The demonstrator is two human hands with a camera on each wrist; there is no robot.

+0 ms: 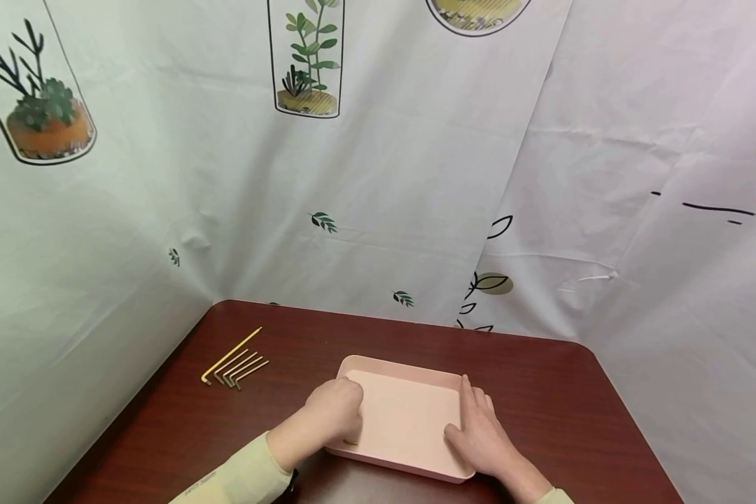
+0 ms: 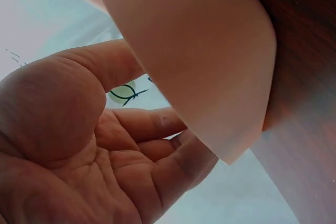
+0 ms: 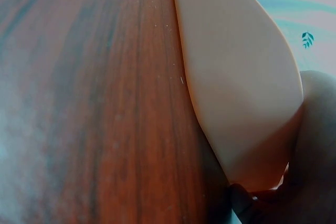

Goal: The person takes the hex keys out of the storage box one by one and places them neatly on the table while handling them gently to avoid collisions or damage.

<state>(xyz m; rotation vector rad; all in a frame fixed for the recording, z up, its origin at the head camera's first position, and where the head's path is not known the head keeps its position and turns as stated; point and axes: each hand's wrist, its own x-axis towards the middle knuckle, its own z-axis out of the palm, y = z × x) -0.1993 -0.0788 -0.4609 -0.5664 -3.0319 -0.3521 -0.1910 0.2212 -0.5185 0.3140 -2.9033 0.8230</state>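
Note:
A shallow pale pink tray [image 1: 409, 420] lies on the dark red-brown table. My right hand [image 1: 481, 434] holds its right side, thumb inside and the other fingers along the wall and outside it. My left hand [image 1: 334, 409] reaches over the tray's left end with curled fingers. A small brass-coloured piece [image 1: 351, 442] shows on the tray floor just below that hand; its kind is too small to tell. In the left wrist view, thumb and fingers of the left hand [image 2: 100, 145] go behind the tray wall [image 2: 199, 51], so the fingertips are hidden.
At the table's left lie several brass-coloured hex keys [image 1: 242, 371] side by side, with a longer yellow hex key [image 1: 233, 353] beyond them. White curtains [image 1: 378, 175] printed with plants hang round the back and sides of the table [image 1: 542, 392].

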